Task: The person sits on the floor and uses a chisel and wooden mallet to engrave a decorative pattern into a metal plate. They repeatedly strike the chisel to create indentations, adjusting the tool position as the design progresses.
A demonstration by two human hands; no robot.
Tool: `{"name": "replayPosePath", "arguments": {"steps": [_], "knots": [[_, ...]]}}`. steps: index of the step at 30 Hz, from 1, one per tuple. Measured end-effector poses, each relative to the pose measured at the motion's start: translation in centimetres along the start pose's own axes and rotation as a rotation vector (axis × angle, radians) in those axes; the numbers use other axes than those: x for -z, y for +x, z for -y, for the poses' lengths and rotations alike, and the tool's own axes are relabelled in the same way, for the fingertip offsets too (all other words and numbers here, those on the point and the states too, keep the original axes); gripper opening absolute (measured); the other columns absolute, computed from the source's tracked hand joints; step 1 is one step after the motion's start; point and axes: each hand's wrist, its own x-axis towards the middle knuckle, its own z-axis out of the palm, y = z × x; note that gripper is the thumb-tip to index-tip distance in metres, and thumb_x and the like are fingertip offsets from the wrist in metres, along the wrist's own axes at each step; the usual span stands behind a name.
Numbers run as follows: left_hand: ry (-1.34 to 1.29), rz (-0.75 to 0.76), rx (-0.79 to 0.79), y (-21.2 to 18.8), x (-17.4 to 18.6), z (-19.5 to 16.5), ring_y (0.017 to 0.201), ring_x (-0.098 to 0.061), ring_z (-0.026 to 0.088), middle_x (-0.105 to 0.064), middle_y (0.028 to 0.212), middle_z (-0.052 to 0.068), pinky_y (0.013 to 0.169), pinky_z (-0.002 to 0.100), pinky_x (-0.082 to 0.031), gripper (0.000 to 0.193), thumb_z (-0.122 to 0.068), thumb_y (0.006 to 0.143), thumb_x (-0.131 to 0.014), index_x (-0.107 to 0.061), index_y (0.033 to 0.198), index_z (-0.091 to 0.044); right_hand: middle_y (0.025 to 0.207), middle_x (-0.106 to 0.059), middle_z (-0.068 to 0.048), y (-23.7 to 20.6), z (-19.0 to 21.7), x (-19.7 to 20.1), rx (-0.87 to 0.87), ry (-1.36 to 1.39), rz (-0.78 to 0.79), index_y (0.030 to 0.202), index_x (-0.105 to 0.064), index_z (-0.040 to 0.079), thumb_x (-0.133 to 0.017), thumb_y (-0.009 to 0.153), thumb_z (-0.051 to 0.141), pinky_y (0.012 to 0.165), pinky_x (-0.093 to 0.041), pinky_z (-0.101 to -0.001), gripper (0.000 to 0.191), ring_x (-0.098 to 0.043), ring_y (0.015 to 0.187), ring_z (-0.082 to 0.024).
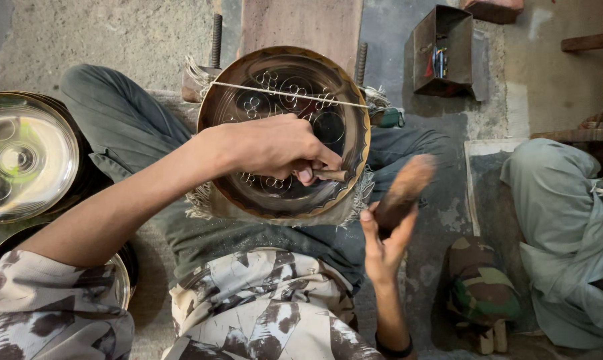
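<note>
Near, lower right of centre: right hand [383, 241] has fingers wrapped around a blurred wooden mallet [403, 190], raised just right of the plate rim. Centre: left hand [275, 145] pinches a short chisel [329, 175] between thumb and bunched fingers, tip on the engraved round metal plate [248, 193] that rests on the lap, with a thin cord [281, 93] stretched across its upper part. Left edge: stacked shiny plates [25, 157]; upper right: open metal box [445, 50] holding pens or small tools, contents too small to tell apart.
</note>
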Motion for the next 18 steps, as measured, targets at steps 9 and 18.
{"name": "replayPosePath", "arguments": {"steps": [9,18], "knots": [[0.129,0.000,0.015,0.4,-0.6,0.2,0.072,-0.073,0.033,-0.075,0.081,0.013,0.059,0.047,-0.054,0.047,-0.009,0.083,-0.072,-0.067,0.129,-0.021,0.127,-0.060,-0.027,0.9,2.0,0.2,0.468,-0.701,-0.085,0.153,-0.034,-0.001,-0.074,0.090,0.003,0.099,-0.051,-0.0408,0.076,-0.062,0.115,-0.032],[0.159,-0.059,-0.029,-0.1,-1.4,1.0,0.078,-0.073,0.034,-0.077,0.088,0.014,0.063,0.047,-0.056,0.053,-0.011,0.082,-0.072,-0.066,0.134,-0.024,0.102,-0.068,-0.011,-0.3,0.9,-0.6,0.212,-0.314,-0.072,0.159,-0.034,-0.003,-0.072,0.102,0.008,0.083,-0.056,-0.0333,0.069,-0.066,0.089,-0.017]]}}
